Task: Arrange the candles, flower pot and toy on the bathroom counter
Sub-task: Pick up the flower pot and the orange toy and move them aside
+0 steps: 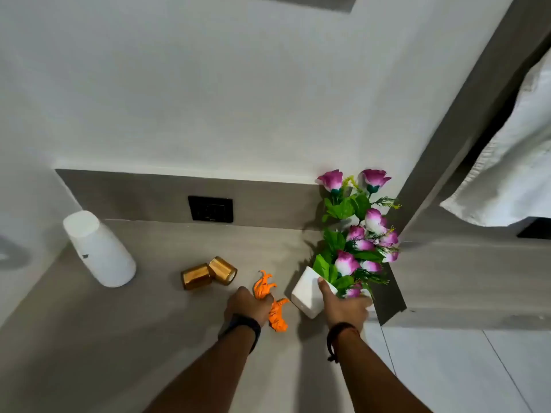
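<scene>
A white flower pot (305,295) with purple and white flowers (356,234) is tilted at the counter's right end; my right hand (346,308) grips its rim. An orange striped toy (269,299) lies just left of the pot, and my left hand (246,307) is closed around its middle. Two gold candles (208,272) rest on their sides, touching each other, to the left of the toy.
A white cup-shaped dispenser (98,248) stands at the left of the grey counter (119,338). A black switch plate (210,208) sits in the backsplash. A grey wall panel (447,180) and a white towel (512,162) are on the right.
</scene>
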Demonstrator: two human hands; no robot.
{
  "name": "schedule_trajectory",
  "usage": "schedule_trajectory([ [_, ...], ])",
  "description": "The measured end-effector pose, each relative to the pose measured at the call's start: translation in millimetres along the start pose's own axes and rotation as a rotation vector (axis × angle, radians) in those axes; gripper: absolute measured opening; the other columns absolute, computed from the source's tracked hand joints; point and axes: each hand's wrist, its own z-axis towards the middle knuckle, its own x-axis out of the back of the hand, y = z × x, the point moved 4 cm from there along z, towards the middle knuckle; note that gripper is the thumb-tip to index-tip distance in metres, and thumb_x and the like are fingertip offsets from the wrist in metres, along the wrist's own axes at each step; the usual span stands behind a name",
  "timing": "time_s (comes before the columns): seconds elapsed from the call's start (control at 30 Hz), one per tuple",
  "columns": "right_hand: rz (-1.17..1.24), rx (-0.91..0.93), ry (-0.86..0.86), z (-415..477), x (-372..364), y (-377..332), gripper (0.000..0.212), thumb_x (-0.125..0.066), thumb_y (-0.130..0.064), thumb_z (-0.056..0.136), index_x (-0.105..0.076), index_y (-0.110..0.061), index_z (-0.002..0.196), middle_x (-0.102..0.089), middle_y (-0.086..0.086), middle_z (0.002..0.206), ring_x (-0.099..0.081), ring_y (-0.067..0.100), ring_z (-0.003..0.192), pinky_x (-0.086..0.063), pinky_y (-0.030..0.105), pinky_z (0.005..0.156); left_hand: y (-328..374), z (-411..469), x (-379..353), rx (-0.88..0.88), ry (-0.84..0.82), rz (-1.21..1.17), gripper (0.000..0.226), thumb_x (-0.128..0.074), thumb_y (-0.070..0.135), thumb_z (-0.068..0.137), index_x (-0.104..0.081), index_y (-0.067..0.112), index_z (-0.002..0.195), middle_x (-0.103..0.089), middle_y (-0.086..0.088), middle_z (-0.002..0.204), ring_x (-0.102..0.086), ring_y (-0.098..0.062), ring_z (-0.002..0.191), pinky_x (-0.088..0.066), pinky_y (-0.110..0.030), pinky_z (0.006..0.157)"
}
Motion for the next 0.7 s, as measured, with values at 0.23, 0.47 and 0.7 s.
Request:
schedule_trajectory([
  [0.23, 0.057, -0.035, -0.160, 32.6, -37.6, 14.9, 0.093, -0.090, -0.045, 0.054, -0.044, -0.005, 0.124, -0.059, 0.017, 0.126, -0.056, 0.034, 0.114, -0.046, 0.042, 0.098, -3.7, 27.1, -35.1, 0.174, -0.040, -0.147, 0.058, -0.070, 0.054, 0.070, -0.065, 0.008, 0.106, -0.069, -0.016, 0.111, -0.064, -0.036, 0.101, -0.052, -0.037, 0.079],
  [0.47, -0.040, -0.046, -0.123, 35.6, -64.5, 1.7, 0.098, -0.084, -0.051, 0.060, -0.037, -0.004, 0.131, -0.049, 0.023, 0.131, -0.049, 0.038, 0.119, -0.043, 0.042, 0.095, -0.7, 33.3, -47.5, 0.175, -0.023, -0.150, 0.031, -0.058, 0.038, 0.070, -0.068, 0.009, 0.078, -0.072, -0.013, 0.083, -0.067, -0.035, 0.078, -0.059, -0.042, 0.072],
  [0.7, -0.001, 0.142, 0.046, 30.4, -70.4, -0.7, 0.087, -0.084, -0.043, 0.065, -0.036, -0.001, 0.124, -0.049, 0.032, 0.122, -0.051, 0.046, 0.109, -0.045, 0.044, 0.090, 9.0, 43.2, -46.9, 0.039, 0.001, -0.045, 0.029, -0.061, 0.038, 0.069, -0.064, 0.011, 0.081, -0.070, -0.013, 0.082, -0.066, -0.034, 0.075, -0.049, -0.032, 0.059],
])
